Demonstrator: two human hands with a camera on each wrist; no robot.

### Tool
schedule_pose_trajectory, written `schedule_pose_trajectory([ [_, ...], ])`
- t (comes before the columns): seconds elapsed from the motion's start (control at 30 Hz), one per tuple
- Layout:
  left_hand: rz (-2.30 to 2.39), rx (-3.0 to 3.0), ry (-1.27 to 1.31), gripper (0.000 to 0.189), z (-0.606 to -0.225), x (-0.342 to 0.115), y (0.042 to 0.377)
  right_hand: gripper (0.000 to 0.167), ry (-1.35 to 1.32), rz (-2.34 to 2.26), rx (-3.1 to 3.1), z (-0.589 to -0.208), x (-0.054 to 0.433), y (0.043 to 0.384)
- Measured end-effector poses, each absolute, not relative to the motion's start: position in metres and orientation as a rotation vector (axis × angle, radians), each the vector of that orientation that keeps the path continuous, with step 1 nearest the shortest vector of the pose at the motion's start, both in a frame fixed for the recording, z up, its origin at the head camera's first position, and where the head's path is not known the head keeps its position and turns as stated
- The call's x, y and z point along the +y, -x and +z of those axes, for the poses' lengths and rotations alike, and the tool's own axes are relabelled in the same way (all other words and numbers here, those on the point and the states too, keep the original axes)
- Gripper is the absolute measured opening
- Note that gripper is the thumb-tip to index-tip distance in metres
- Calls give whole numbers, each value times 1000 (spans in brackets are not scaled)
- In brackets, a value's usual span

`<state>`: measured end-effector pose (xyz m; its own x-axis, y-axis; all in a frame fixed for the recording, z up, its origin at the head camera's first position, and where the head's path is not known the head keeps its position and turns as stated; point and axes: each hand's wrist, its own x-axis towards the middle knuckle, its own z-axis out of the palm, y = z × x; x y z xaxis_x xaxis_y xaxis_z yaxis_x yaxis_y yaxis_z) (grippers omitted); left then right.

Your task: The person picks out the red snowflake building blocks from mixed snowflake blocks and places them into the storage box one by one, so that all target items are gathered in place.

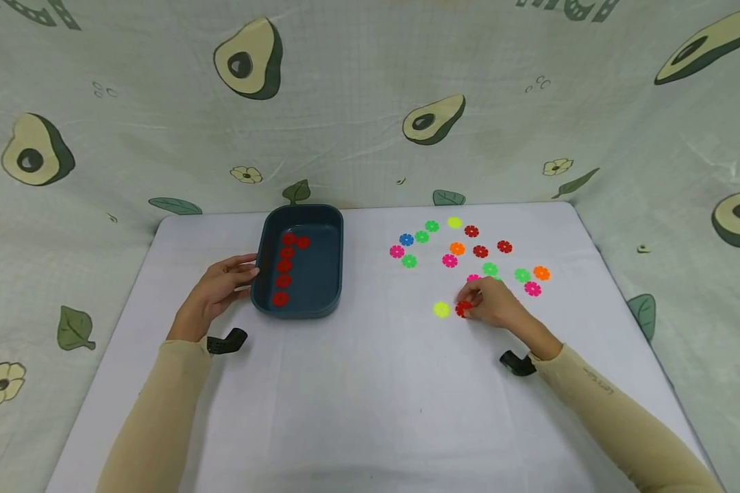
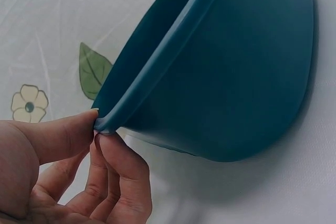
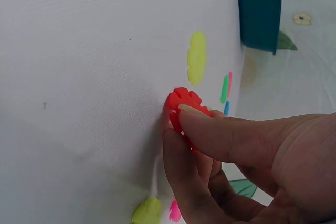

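A dark blue tray (image 1: 314,274) with a raised rim stands on the left part of the table. Several red notched discs (image 1: 284,266) lie inside it, mostly in a line along its left side. My left hand (image 1: 217,291) pinches the tray's left rim between thumb and fingers, as the left wrist view shows closely. In my right hand (image 1: 490,301) a red notched disc (image 3: 184,98) is pinched between thumb and forefinger, close over the table. Just left of it lies a yellow disc (image 1: 441,310).
Scattered discs in green, pink, orange, blue and yellow lie beyond and around my right hand, among them a blue disc (image 1: 406,239) and an orange disc (image 1: 541,273). Loose red discs (image 1: 504,246) lie there too. A patterned curtain (image 1: 345,137) hangs behind the table (image 1: 358,411).
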<state>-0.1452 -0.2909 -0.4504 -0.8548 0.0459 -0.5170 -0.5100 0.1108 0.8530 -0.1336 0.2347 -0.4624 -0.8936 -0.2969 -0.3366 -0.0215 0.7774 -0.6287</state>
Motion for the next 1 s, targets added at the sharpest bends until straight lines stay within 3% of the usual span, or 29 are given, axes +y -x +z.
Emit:
schedule_pose_trajectory([
  [0.5, 1806, 1954, 465, 63, -457, -295, 146, 14, 416, -1033, 2528, -454, 215, 144],
  [1.0, 1830, 1952, 440, 63, -454, -294, 144, 16, 489, -1219, 2487, -432, 151, 166],
])
